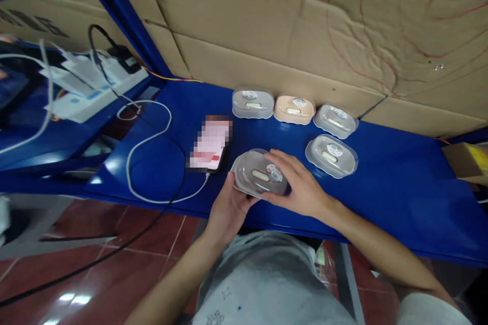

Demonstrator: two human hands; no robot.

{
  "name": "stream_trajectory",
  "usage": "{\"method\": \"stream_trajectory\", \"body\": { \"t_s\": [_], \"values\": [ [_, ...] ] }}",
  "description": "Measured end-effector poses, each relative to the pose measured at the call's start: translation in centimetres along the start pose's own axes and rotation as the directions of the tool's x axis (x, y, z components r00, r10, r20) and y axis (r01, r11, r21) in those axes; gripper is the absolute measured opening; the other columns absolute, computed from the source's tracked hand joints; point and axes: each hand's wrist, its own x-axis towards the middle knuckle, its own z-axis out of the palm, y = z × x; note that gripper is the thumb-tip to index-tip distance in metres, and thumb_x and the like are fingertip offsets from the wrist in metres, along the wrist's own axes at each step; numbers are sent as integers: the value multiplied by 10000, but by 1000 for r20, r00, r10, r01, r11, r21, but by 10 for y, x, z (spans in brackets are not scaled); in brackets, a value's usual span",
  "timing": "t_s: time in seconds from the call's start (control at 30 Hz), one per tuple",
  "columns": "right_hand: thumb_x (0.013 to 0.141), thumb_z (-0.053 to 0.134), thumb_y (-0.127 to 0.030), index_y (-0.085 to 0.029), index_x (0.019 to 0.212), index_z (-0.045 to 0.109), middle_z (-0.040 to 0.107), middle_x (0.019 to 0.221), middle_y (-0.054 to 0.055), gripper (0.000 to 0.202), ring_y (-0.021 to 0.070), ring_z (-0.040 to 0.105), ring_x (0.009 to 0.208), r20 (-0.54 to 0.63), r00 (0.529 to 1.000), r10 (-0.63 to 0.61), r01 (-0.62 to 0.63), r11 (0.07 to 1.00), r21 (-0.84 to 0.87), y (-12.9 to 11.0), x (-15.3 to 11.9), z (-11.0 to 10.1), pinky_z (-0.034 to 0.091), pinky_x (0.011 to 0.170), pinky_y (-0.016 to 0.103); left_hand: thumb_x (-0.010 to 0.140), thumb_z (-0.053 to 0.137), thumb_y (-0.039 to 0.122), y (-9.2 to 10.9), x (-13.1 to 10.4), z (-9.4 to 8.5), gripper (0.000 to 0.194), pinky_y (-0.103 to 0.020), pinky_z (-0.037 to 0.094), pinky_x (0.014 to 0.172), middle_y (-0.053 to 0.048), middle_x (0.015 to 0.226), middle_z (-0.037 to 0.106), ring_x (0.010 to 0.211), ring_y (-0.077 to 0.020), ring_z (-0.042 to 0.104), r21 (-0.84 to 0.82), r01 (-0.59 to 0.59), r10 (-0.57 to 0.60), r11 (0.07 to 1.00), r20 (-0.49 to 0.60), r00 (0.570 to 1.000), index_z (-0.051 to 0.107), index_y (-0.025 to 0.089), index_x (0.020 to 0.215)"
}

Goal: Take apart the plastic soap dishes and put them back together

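Close to the front edge of the blue table, both hands hold a grey oval plastic box (246,175) with a clear domed lid, a pale oblong piece on top and a round sticker. My left hand (230,209) grips its left end from below, thumb on the rim. Across the right end and lid lies my right hand (301,188), its thumb at the near side and fingers at the far side. Right of it sits a similar grey box (332,156). Farther back stand another grey box (253,104), a peach box (294,109) and a third grey box (335,121).
A phone (209,143) with a blurred screen lies left of my hands, a white cable (129,162) plugged into it. A white power strip (99,94) with chargers is at far left. Brown cardboard (247,25) lines the back; a cardboard box (463,160) stands far right.
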Motion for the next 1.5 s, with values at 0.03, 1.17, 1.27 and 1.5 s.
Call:
{"method": "stream_trajectory", "body": {
  "t_s": [0.03,1.17,1.27,1.5],
  "values": [
    [951,731,-563,-236,1615,393,499,1614,206,813,367,496,1495,-6,1000,-11,11,1000,-5,-3,-5,4,472,1187,595,1060,575,512,0,0,-1,452,-427,592,1055,-94,1360,756,1359,-300,643,3,-2,2,1000,26,1000,697,218,1381],
    [885,838,-470,-295,1637,306,443,1587,203,937,384,467,1501,-106,971,-216,225,971,79,13,-8,9,483,1175,625,985,661,600,-19,-5,-8,634,-504,550,1100,-79,1462,682,1300,-292,676,194,-244,228,950,103,968,500,360,1549],
    [891,837,-445,-305,1643,290,453,1587,197,941,392,464,1503,-118,959,-258,263,964,30,17,-10,11,478,1171,642,1002,644,574,-21,-5,-11,596,-494,531,1117,-81,1423,694,1314,-291,660,210,-280,257,937,129,958,506,348,1537],
    [882,854,-361,-329,1606,374,506,1558,143,869,365,490,1480,-172,895,-413,403,911,-88,20,-15,15,493,1175,621,925,727,614,-30,-8,-29,604,-395,516,1069,-56,1363,647,1224,-251,639,351,-482,430,803,217,876,544,330,1426]
  ]
}}
